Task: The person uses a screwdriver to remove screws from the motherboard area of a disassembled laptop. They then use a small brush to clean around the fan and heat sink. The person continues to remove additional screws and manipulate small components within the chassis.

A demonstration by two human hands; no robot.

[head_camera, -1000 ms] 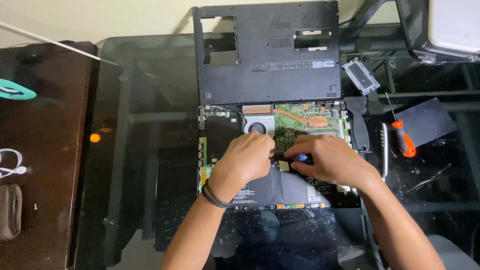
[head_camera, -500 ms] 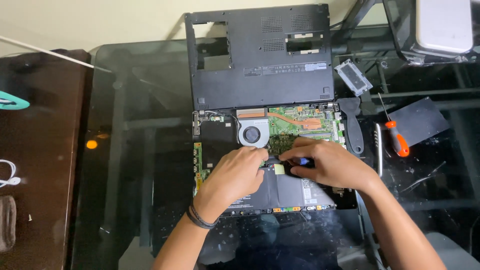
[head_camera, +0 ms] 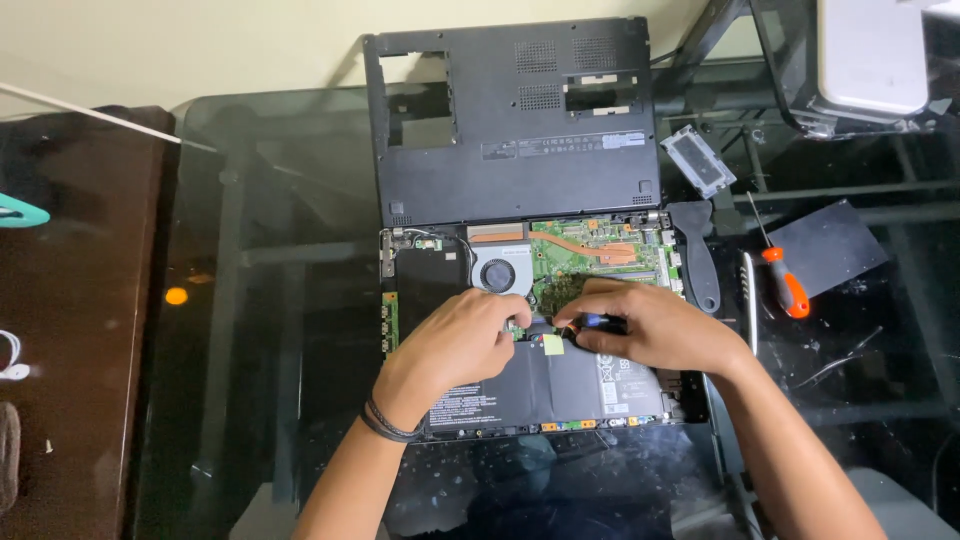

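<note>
- Laptop [head_camera: 520, 330], opened with its insides bared, lies on the glass tabletop [head_camera: 280, 300]; its removed black bottom cover [head_camera: 510, 120] rests just behind it.
- Left hand [head_camera: 455, 345] lies curled over the laptop's middle, fingertips pressed down beside the round fan [head_camera: 497, 273]; a dark band circles its wrist.
- Right hand [head_camera: 650, 325] pinches a small dark tool with a blue part [head_camera: 597, 322], its tip near the yellow sticker [head_camera: 552, 344] on the black battery [head_camera: 560, 385].
- Green motherboard [head_camera: 590, 255] shows just behind both hands.
- Orange-handled screwdriver [head_camera: 785, 285] lies right of the laptop, well apart from the hands.
</note>
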